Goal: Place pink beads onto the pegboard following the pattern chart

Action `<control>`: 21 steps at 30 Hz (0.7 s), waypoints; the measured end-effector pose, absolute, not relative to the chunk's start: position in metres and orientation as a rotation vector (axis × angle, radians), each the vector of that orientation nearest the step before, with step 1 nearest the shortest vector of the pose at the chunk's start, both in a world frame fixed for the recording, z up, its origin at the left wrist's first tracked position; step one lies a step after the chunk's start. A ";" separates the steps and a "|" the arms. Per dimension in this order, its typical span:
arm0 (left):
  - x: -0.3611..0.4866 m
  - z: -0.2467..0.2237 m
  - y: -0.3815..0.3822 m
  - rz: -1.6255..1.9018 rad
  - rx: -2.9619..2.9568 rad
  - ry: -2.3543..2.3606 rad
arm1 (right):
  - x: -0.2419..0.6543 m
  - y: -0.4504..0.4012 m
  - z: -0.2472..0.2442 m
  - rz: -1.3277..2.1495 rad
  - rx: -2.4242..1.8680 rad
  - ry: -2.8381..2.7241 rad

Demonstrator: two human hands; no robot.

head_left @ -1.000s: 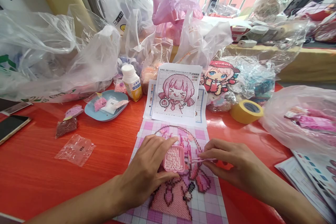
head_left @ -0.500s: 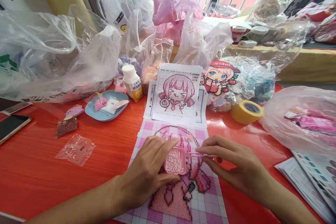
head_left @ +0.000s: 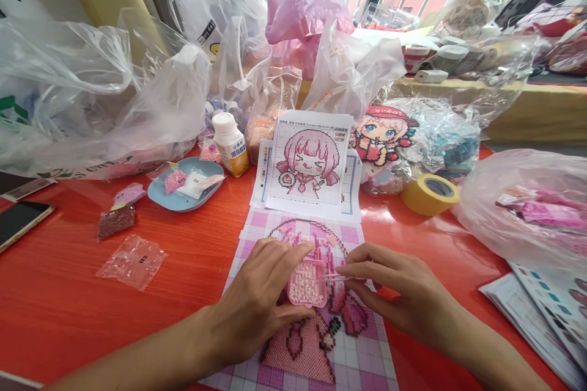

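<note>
In the head view, holds a pink tray (head_left: 308,304) of whitish beads (head_left: 305,282) in the left hand (head_left: 259,281), with fingers clamped on its edges, over a partly beaded pegboard (head_left: 367,360) on the red worktop (head_left: 92,317). Pinches pink tweezers (head_left: 335,278) between the fingers of the right hand (head_left: 398,278), with tips at the tray's right edge.

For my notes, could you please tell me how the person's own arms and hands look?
The left forearm and right forearm are bare, with no sleeve in view. The left hand and right hand wear no gloves; I see no ring, watch or bracelet. No marking stands out; finer details are too small to judge.
</note>
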State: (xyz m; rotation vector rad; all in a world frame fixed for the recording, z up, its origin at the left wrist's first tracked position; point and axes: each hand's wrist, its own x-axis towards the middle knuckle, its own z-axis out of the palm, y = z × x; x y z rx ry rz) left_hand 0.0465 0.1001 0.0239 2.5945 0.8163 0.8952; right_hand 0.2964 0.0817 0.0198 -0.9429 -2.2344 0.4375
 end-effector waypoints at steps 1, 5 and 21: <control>0.046 0.024 0.100 0.892 2.594 0.816 | 0.296 0.082 0.019 0.441 -0.945 -2.233; 0.045 0.024 0.100 0.888 2.593 0.813 | 0.297 0.083 0.018 0.453 -0.952 -2.232; 0.045 0.022 0.101 0.890 2.597 0.810 | 0.297 0.082 0.017 0.481 -0.951 -2.243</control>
